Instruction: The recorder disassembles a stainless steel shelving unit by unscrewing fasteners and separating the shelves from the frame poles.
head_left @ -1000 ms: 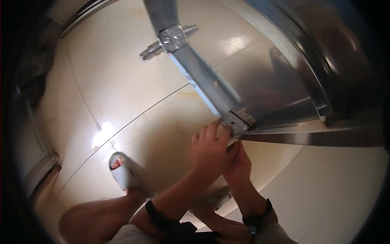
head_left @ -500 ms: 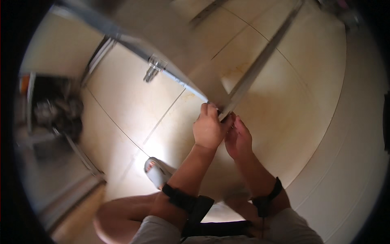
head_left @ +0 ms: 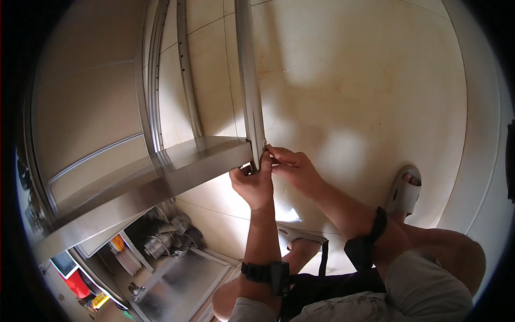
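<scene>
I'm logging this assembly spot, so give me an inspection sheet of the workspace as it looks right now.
Surface: pale tiled floor, stained, sunlit patches.
Job's things: steel shelf meets steel upright at a corner.
Clutter: metal sheet and coloured items at lower left.
Hands: left hand and right hand both pinch the corner joint; what the fingers hold is hidden.
Cables: nothing seen; dark bands on both wrists.
Surroundings: second steel rail, grey sandals.

The shelf frame [head_left: 161, 177] and upright post [head_left: 250, 96] I grip are brushed, faintly shiny metal; the floor tiles [head_left: 365, 96] look smooth and glossy.
</scene>
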A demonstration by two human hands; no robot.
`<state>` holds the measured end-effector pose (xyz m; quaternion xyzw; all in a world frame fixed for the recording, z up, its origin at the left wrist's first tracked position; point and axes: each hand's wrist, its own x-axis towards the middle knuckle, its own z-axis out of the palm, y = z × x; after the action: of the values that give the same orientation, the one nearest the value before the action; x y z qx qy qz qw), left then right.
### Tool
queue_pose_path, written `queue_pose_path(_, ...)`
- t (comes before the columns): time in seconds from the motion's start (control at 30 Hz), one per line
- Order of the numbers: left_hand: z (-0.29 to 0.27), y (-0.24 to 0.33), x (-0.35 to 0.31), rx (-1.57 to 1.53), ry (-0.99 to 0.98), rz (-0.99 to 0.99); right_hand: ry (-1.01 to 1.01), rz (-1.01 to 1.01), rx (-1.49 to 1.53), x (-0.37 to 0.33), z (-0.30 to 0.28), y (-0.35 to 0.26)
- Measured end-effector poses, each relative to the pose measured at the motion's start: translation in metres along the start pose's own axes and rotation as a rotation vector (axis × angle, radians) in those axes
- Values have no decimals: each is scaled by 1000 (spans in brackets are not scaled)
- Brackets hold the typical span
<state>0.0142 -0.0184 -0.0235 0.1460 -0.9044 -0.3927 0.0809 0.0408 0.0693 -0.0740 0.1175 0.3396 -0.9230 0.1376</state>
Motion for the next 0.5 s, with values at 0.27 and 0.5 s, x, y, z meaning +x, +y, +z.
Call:
queue_pose_path(0.27, 8, -5, -11, 150, 60, 29, 52, 45, 59, 6, -3, -12)
queue_pose_path(0.5, 14, -7, -10, -183, 113, -89, 100, 73, 130, 2, 16, -7)
